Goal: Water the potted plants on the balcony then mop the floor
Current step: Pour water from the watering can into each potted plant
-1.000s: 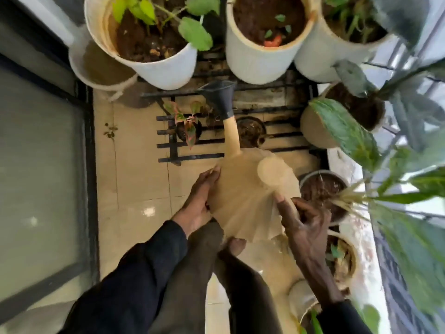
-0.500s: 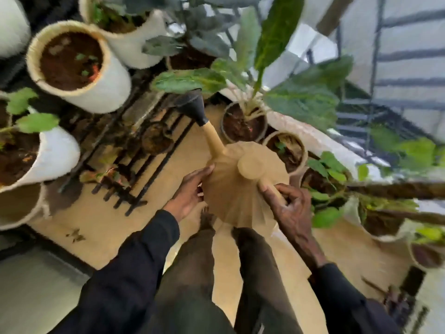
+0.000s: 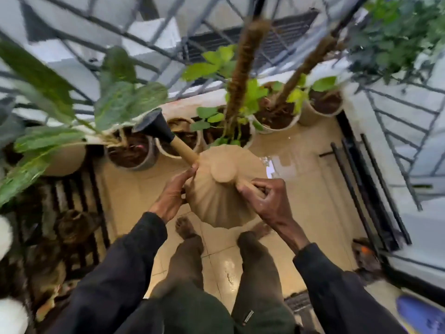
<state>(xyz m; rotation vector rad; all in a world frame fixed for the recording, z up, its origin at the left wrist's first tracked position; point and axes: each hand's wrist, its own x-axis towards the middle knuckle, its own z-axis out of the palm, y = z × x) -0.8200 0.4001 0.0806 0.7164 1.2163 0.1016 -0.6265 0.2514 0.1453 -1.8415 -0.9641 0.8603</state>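
Observation:
I hold a tan ribbed watering can (image 3: 221,186) in front of me over the tiled balcony floor. My right hand (image 3: 267,201) is closed around its handle at the right. My left hand (image 3: 172,194) presses against the can's left side near the base of the spout. The spout ends in a black rose head (image 3: 151,125) that points up-left, above a round pot of dark soil (image 3: 131,153). A row of potted plants (image 3: 274,116) stands along the railing beyond the can. No water is visible leaving the spout.
A puddle (image 3: 281,162) lies on the tiles to the right of the can. A black metal rack (image 3: 79,213) with small pots stands at the left. Dark rods and a door frame (image 3: 368,189) run along the right. My bare feet (image 3: 185,227) are below the can.
My view has swung right along the balcony, from the white pots on the rack to the pots by the railing. Both hands have kept their hold on the can.

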